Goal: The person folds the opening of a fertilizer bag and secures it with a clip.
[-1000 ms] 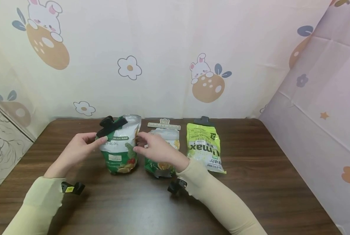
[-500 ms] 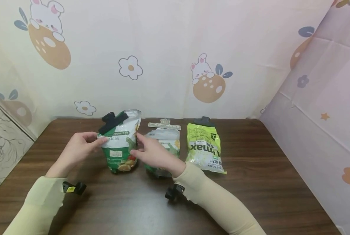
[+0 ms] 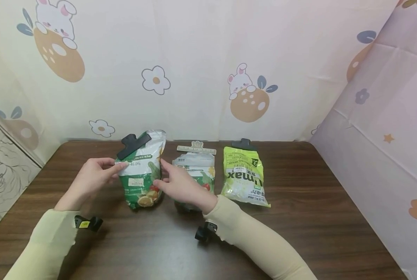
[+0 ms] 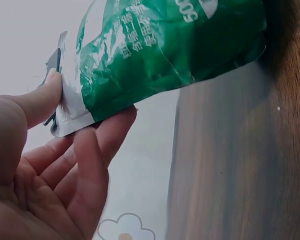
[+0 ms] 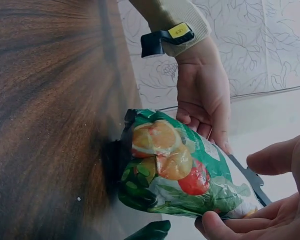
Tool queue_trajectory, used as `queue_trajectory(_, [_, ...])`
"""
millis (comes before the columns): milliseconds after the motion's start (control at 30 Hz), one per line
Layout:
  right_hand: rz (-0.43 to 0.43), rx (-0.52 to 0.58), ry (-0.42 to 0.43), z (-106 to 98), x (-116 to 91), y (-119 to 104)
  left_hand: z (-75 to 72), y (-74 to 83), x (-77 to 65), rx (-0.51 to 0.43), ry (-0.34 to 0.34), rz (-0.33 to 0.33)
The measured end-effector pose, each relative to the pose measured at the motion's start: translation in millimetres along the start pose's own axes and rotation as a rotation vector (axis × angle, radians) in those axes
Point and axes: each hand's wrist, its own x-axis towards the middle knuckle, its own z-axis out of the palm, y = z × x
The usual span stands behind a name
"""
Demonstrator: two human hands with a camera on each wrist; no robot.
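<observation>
Head view: the bare right hand [image 3: 184, 188] is covering part of the grey-topped green plastic pouch [image 3: 194, 160]. The left wrist view's upper edge is cutting off the white-and-green plastic pouch [image 4: 165, 47]. Fine print on the lime-yellow plastic bag [image 3: 245, 175] is proving illegible.

A plump, glossy green-and-white plastic pouch [image 3: 138, 175], printed with fruit and vegetables, is held upright toward the left of a dark brown wood-grain table [image 3: 152, 249]. Its left top edge is fitted with a wide black plastic clip [image 3: 134, 146], set aslant. Base contact cannot be confirmed.
</observation>
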Motion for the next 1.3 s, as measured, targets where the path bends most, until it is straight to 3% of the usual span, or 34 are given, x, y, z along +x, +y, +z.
queue_trajectory(267, [0.02,0.031,0.0,8,3,3,0.2,-9.5,6.5,-0.02,-0.066,-0.043])
queue_trajectory(600, [0.092,0.172,0.012,16,4,2,0.0,-15.9,11.3,-0.033,-0.133,-0.052])
queue_trajectory(800, [0.096,0.243,-0.04,19,6,6,-0.6,-20.5,13.0,-0.044,-0.165,-0.097])
queue_trajectory(867, [0.087,0.195,-0.06,18,7,7,-0.4,-21.5,13.2,-0.047,-0.174,-0.11])
queue_trajectory(1100, [0.052,-0.128,-0.145,17,9,5,1.4,-21.7,13.8,-0.048,-0.196,-0.14])
queue_trajectory(1300, [0.02,-0.257,-0.184,21,12,3,1.7,-24.7,14.0,-0.057,-0.218,-0.156])
